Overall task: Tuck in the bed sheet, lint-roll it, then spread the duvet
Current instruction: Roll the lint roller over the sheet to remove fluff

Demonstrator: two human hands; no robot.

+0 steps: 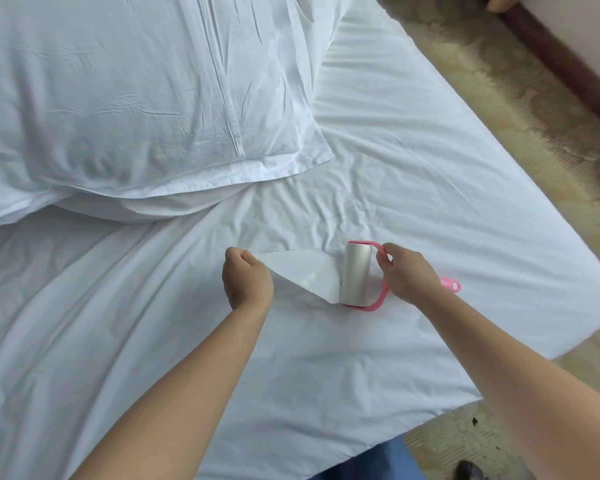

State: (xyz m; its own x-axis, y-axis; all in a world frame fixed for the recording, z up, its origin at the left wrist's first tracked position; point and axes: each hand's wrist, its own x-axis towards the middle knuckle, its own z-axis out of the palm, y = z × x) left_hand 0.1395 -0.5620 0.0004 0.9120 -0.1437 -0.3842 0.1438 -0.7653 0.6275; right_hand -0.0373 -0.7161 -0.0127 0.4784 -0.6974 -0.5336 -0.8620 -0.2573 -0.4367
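The lint roller [358,274] sits over the white sheet [413,174] near the bed's right half, a little below the pillow [125,98]. Its roll is a pale grey cylinder whose long axis runs nearly up and down in the view, from the pink end cap at the far end to the pink fork at the near end. The pink handle [449,284] leaves the fork at a right angle to the roll and points right and slightly toward the viewer, its looped end showing just past the right hand.

The right hand [407,273] has its fingers curled round the handle close to the fork, with thumb and forefinger up near the far arm of the frame. The left hand [246,275] is closed in a fist, pinching the free corner of a white adhesive strip [305,273]. That strip is peeled off the roll and stretched leftward, wide where it meets the roll and narrowing to a point at the left hand's knuckles. Whether the roll touches the sheet or hangs just above it cannot be told.

The sheet is creased around the hands, with folds fanning toward the pillow. Patterned carpet [534,109] shows beyond the bed's right edge.
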